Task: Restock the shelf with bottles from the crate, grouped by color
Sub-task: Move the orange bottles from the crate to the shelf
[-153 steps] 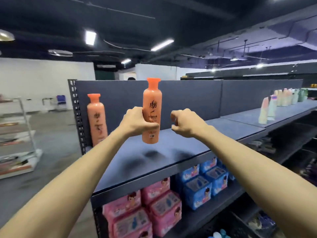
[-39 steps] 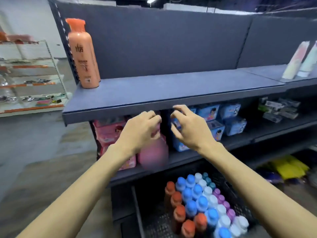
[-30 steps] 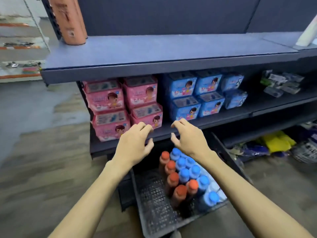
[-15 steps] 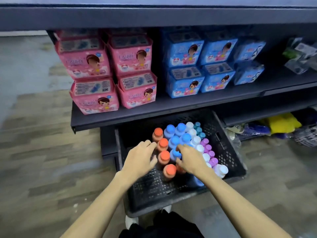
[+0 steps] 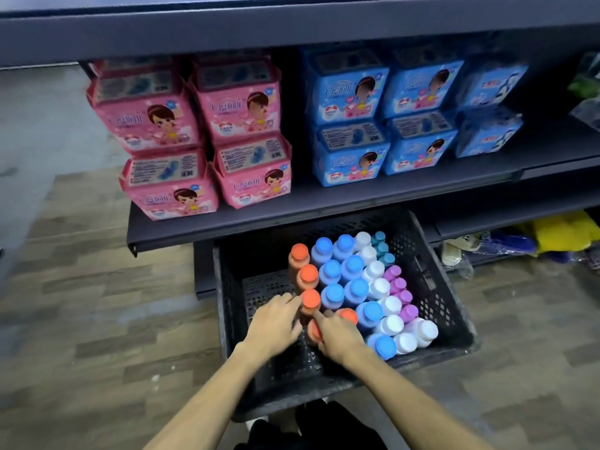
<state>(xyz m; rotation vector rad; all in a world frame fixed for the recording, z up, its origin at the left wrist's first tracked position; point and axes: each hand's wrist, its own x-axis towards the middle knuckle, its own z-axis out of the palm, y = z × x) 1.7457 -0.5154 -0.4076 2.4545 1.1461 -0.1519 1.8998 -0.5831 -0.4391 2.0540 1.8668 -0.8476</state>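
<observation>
A black mesh crate [image 5: 454, 323] on the floor holds upright bottles in rows by cap colour: orange [image 5: 299, 253], blue [image 5: 352, 264], white [image 5: 378, 289], purple [image 5: 401, 284] and teal [image 5: 380, 248]. Both my hands are down inside the crate at the near end of the orange row. My left hand [image 5: 276, 323] has its fingertips against the third orange bottle [image 5: 310, 299]. My right hand [image 5: 337, 336] lies over the nearest orange bottles, its index finger straight; one orange cap [image 5: 313, 331] shows between the hands and another [image 5: 350, 315] past the knuckles. Neither hand visibly grips a bottle.
The dark shelf board [image 5: 324, 206] just above the crate carries pink packs [image 5: 168, 193] on the left and blue packs [image 5: 350, 164] on the right. The top shelf's front edge [image 5: 292, 30] overhangs. Yellow bags [image 5: 565, 232] lie low right. Wood-look floor lies to the left.
My view dropped from the top shelf, where two orange bottles stand, to the crate. Both hands, now empty, came down into it and reached the orange bottles.
</observation>
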